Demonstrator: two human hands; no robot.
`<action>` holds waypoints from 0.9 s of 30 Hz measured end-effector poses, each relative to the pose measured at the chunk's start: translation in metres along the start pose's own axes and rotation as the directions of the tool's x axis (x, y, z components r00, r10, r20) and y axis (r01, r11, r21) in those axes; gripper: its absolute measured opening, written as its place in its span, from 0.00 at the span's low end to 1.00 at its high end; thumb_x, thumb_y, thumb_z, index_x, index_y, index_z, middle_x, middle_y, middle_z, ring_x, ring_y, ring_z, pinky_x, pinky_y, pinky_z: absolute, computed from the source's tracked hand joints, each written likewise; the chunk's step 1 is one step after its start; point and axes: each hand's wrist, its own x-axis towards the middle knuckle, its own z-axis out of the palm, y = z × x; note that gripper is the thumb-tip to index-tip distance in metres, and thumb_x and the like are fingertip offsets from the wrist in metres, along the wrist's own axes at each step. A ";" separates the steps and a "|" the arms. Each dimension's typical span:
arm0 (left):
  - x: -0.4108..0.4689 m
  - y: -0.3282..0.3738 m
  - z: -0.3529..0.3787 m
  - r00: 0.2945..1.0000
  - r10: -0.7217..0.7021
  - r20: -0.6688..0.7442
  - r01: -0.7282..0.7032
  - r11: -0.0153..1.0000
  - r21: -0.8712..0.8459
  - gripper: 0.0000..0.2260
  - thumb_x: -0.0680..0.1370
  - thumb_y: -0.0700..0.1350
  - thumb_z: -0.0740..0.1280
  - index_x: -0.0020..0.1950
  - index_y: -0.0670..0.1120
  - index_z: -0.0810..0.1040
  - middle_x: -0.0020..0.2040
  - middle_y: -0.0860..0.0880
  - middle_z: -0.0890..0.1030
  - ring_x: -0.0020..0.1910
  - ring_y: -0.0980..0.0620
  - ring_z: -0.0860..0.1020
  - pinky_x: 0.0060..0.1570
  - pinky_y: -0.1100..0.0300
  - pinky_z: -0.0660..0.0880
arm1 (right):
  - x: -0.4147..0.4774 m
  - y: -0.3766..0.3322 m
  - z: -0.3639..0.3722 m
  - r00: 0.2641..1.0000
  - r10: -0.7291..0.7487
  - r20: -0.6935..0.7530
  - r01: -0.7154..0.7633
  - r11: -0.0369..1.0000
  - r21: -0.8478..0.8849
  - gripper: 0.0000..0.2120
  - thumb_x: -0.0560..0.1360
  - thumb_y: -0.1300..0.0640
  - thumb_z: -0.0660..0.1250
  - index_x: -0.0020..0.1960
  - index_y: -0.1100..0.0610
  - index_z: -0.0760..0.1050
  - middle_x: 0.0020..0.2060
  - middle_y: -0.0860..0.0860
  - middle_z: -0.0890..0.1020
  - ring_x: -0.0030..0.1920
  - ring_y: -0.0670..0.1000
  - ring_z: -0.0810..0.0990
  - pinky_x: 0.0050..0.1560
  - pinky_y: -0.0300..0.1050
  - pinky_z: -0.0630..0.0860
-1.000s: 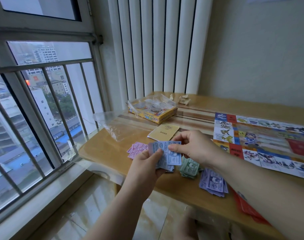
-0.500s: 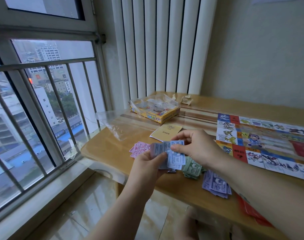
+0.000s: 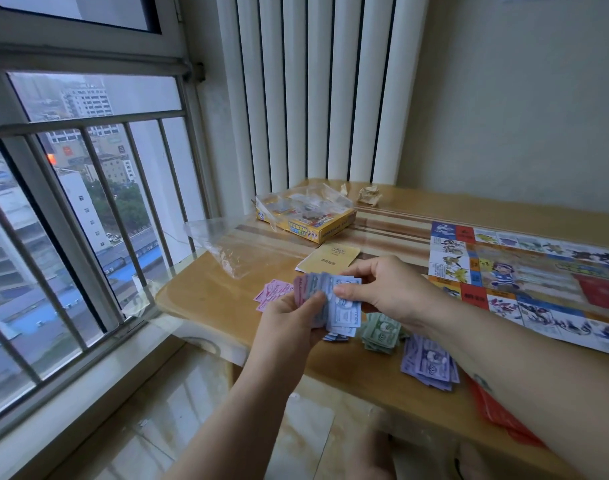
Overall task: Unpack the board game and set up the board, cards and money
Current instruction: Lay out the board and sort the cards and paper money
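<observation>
Wider now than a moment ago, the fan of notes (image 3: 316,289) sits clasped in the grip of the left hand (image 3: 291,322) above the counter (image 3: 209,299) edge. The grip of the right hand (image 3: 391,289) pinches its front blue note (image 3: 346,308), left of the board (image 3: 524,271).

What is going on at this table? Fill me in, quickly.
A person is sorting the game's play money. The left hand holds a fan of notes above the table, and the right hand pinches the blue note at its front. A pink pile, a green pile and a purple pile lie on the table. The board lies unfolded to the right.
</observation>
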 end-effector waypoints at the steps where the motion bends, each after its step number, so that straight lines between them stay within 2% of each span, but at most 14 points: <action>1: 0.001 0.000 0.000 1.000 0.008 -0.008 -0.008 1.000 0.001 0.06 0.79 0.35 0.61 0.48 0.39 0.78 0.36 0.44 0.84 0.36 0.50 0.84 0.33 0.62 0.79 | 0.000 0.000 0.001 1.000 0.000 0.006 0.000 1.000 0.002 0.08 0.72 0.61 0.72 0.51 0.58 0.79 0.36 0.49 0.81 0.33 0.43 0.79 0.34 0.35 0.74; 8: 0.003 -0.004 -0.001 0.999 -0.005 -0.044 0.003 0.999 -0.036 0.05 0.79 0.38 0.63 0.49 0.40 0.78 0.39 0.43 0.84 0.40 0.49 0.84 0.38 0.59 0.80 | -0.001 0.002 -0.002 0.999 -0.035 -0.040 0.032 0.997 -0.073 0.07 0.73 0.60 0.72 0.50 0.60 0.80 0.37 0.50 0.82 0.35 0.45 0.79 0.38 0.39 0.76; 12: 0.005 -0.003 -0.004 0.997 0.034 -0.062 -0.035 0.999 -0.009 0.05 0.79 0.37 0.62 0.48 0.40 0.78 0.38 0.44 0.84 0.39 0.49 0.83 0.38 0.59 0.80 | 0.001 0.002 -0.004 0.998 0.003 -0.062 -0.001 1.000 0.024 0.09 0.70 0.63 0.73 0.50 0.60 0.79 0.42 0.56 0.83 0.41 0.52 0.83 0.47 0.48 0.81; 18: 0.006 0.000 -0.004 0.993 0.052 -0.106 -0.055 0.998 -0.025 0.04 0.77 0.36 0.65 0.48 0.40 0.79 0.41 0.42 0.84 0.41 0.47 0.83 0.41 0.56 0.80 | -0.004 0.002 -0.007 0.997 0.028 -0.078 -0.014 0.985 0.171 0.08 0.69 0.67 0.73 0.45 0.57 0.79 0.41 0.57 0.83 0.37 0.50 0.83 0.40 0.43 0.81; 21: 0.004 -0.001 -0.001 0.996 0.047 -0.077 -0.051 0.998 -0.048 0.04 0.78 0.36 0.64 0.48 0.40 0.79 0.40 0.44 0.85 0.40 0.49 0.83 0.40 0.59 0.80 | -0.005 0.002 -0.007 0.993 0.004 -0.119 0.009 0.994 0.106 0.09 0.70 0.66 0.73 0.48 0.57 0.79 0.42 0.56 0.84 0.37 0.50 0.83 0.39 0.42 0.81; 24: 0.002 -0.003 0.001 0.997 0.051 -0.064 -0.053 0.998 -0.038 0.05 0.78 0.35 0.63 0.49 0.39 0.79 0.39 0.45 0.85 0.39 0.50 0.84 0.37 0.62 0.80 | -0.005 0.003 -0.006 0.986 -0.023 -0.166 0.028 0.999 0.029 0.08 0.70 0.63 0.74 0.46 0.53 0.78 0.43 0.56 0.84 0.40 0.51 0.83 0.39 0.41 0.80; 27: 0.002 -0.005 0.001 0.997 0.051 -0.055 -0.052 0.998 -0.027 0.06 0.78 0.33 0.62 0.49 0.39 0.78 0.39 0.44 0.85 0.40 0.49 0.84 0.37 0.61 0.80 | -0.003 0.002 -0.003 0.983 0.009 -0.185 0.000 0.999 0.049 0.09 0.69 0.62 0.74 0.48 0.55 0.79 0.43 0.54 0.83 0.38 0.47 0.81 0.35 0.35 0.76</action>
